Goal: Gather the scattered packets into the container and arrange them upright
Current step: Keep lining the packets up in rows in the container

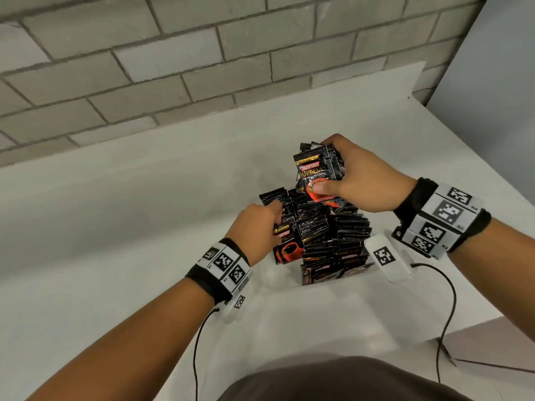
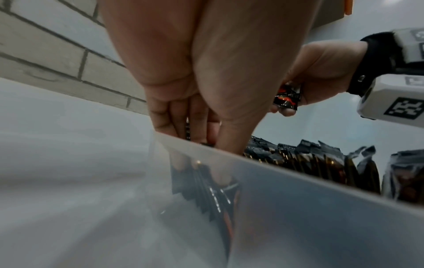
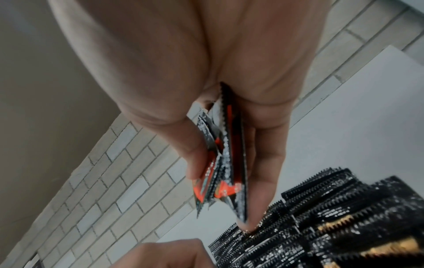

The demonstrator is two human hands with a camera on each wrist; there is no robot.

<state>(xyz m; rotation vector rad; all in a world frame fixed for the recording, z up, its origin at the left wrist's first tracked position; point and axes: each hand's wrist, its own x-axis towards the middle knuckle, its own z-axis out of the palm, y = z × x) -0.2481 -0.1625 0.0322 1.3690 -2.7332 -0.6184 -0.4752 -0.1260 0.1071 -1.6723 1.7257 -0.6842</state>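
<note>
Packets in black wrappers stand packed on edge in the clear container, which sits on the white counter below a grey brick wall. Above them the right hand grips a small stack of packets, thumb pressed on the front one and fingers curled behind. The left hand reaches down into the container's left end, its fingers held close together and pushed in among the packets there, holding a few upright against the wall.
</note>
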